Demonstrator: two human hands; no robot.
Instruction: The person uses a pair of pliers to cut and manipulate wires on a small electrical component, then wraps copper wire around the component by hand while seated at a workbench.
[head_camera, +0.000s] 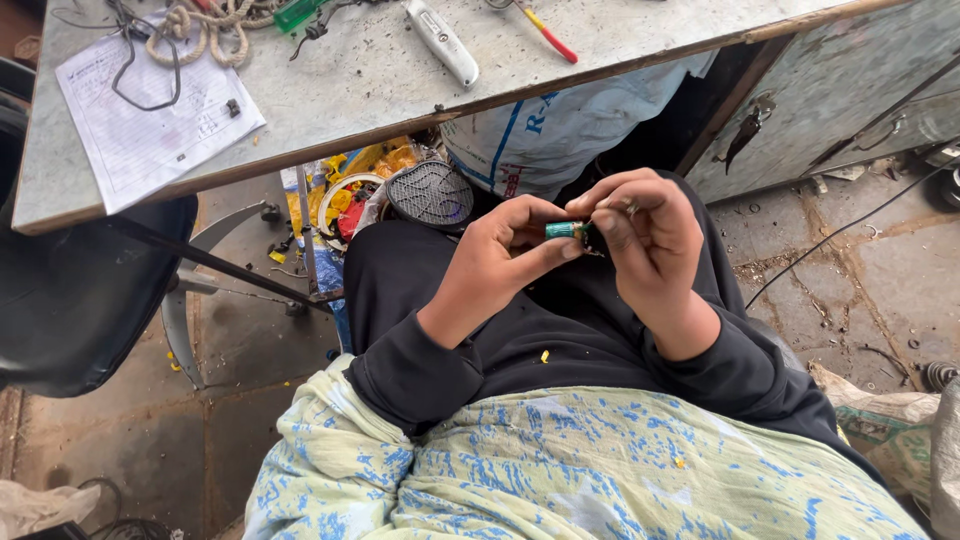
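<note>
We pinch the small green part (563, 230) between left hand (500, 250) and right hand (645, 235) fingers; best held steady over the lap.

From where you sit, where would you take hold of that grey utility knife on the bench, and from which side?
Grip the utility knife across the middle of its long grey body, coming straight down from above. It lies flat on the bench, slanted, with bare surface on both long sides. The screwdriver lies well apart to its right.
</note>
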